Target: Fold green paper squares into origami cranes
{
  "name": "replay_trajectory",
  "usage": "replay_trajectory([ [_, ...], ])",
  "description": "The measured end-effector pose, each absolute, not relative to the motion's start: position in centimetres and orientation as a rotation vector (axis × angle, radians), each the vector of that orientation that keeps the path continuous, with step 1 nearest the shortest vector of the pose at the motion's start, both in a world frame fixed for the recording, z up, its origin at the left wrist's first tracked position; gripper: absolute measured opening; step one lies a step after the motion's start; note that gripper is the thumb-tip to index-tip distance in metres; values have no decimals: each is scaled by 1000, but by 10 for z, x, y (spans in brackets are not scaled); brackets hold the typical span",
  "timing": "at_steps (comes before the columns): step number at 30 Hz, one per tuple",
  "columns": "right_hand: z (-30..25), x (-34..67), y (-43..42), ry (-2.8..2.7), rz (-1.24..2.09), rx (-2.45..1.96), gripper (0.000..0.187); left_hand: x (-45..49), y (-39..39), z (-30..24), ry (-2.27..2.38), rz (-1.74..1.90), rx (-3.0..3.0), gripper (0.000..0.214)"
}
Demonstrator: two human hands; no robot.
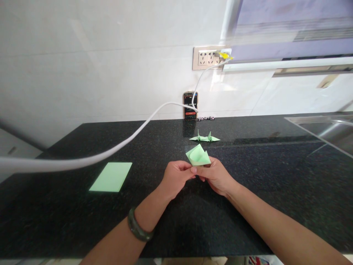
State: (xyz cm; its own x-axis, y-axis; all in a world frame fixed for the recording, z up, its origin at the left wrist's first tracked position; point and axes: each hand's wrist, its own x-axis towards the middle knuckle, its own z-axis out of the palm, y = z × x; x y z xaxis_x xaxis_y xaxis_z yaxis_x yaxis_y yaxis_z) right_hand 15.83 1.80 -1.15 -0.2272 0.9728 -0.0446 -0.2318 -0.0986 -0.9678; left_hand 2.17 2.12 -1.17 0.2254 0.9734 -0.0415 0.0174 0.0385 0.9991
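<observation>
A partly folded light green paper (pixel 198 155) is held above the black countertop (pixel 275 184) in both my hands. My left hand (pixel 176 177) pinches its lower left side, fingers closed. From the right, my right hand (pixel 216 176) grips its lower edge, fingers curled around it. Behind the hands, a finished green paper crane (pixel 204 138) lies flat on the counter. A flat stack of green paper sheets (pixel 111 177) lies to the left. A dark green bangle (pixel 138 227) circles my left wrist.
A phone (pixel 190 105) showing a timer leans against the white wall. A white cable (pixel 110 149) runs from the wall socket (pixel 208 57) across the left. A steel sink (pixel 325 127) sits at the far right. A small dark beaded item (pixel 206 118) lies by the phone.
</observation>
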Motion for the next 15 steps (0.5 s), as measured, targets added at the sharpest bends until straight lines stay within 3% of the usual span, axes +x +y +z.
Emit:
replay_trajectory([
  [15, -15, 161, 22, -1062, 1595, -879, 16, 25, 18, -4, 1050, 953, 1251, 12],
])
